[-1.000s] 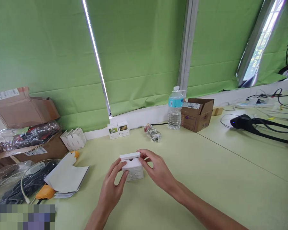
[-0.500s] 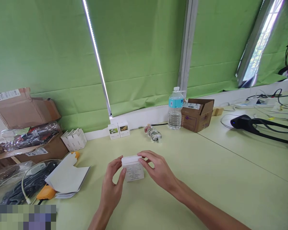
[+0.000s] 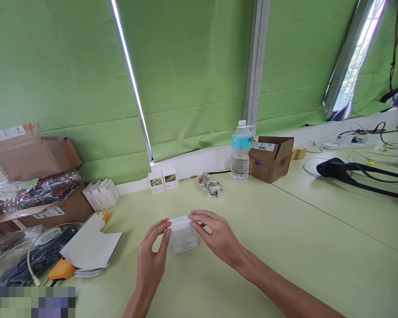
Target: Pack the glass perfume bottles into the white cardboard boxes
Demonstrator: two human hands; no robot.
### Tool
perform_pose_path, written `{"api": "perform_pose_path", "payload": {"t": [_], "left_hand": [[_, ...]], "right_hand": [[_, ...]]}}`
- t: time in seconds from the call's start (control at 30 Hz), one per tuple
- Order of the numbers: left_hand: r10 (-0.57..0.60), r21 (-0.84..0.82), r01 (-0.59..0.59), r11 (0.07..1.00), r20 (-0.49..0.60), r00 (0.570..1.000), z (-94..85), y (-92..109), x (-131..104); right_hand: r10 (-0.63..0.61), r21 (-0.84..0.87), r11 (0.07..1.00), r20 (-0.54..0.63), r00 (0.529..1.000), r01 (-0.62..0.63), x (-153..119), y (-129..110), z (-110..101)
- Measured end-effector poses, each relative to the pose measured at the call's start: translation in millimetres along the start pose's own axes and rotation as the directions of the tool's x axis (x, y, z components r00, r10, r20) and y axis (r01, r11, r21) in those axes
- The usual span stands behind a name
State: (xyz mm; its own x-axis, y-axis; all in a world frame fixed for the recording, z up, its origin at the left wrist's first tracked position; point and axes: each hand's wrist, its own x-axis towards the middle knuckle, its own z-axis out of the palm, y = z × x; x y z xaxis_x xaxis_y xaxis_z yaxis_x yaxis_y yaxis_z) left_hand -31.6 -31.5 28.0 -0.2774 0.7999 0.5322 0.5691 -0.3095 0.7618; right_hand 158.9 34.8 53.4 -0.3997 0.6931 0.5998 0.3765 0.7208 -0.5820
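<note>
White box: between the two hands, fine print on the side facing the wearer; appears to rest on the bench, though its underside is hidden.
Left hand: gripping lightly at the upper left corner, fingertips above, thumb just below the top edge.
Right hand: gripping the upper right corner, index finger along the top, thumb near the front edge; remaining fingers loosely curled.
Top panel: lies across the opening between the fingertips; whether its front edge is fully tucked, cannot tell.
Step, as judged: working the top panel at both corners together.
Pressure: best kept light and equal on both sides; thin card would likely crease or bow under one hard push.
Alignment: keep the corners level, so that neither side binds ahead of the other.
Thumbs: better as a brace on the front wall than as a squeeze, which could buckle it.
Printed boxes: beyond the hands, well apart from the fingers.
Paper sheets: left of the left hand, leaving its elbow-side path worth watching.
</note>
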Motion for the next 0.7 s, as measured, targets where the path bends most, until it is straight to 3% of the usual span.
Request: {"api": "perform_pose_path", "payload": {"t": [0.13, 0.47, 0.6, 0.7], "left_hand": [[0.026, 0.037, -0.025, 0.999, -0.011, 1.0, -1.2, 0.3, 1.6], [0.266, 0.208, -0.276, 0.938, 0.079, 0.961, -1.5, -11.8, -1.1], [0.192, 0.211, -0.209, 0.955, 0.098, 0.976, 0.0, -9.7, -3.6], [0.119, 0.168, -0.129, 0.977, 0.068, 0.991, 1.4, -5.5, -5.0]], "right_hand": [[-0.004, -0.011, 1.0, 0.001, 1.0, 0.004, -0.1, 1.0, 0.5], [-0.053, -0.167, 0.984, 0.067, 0.996, 0.063, -1.8, 1.7, -1.4], [-0.038, -0.201, 0.978, 0.114, 0.993, 0.061, -3.0, -1.5, -1.1], [0.078, -0.266, 0.963, 0.098, 0.992, -0.049, -3.8, -1.1, -0.5]]}}
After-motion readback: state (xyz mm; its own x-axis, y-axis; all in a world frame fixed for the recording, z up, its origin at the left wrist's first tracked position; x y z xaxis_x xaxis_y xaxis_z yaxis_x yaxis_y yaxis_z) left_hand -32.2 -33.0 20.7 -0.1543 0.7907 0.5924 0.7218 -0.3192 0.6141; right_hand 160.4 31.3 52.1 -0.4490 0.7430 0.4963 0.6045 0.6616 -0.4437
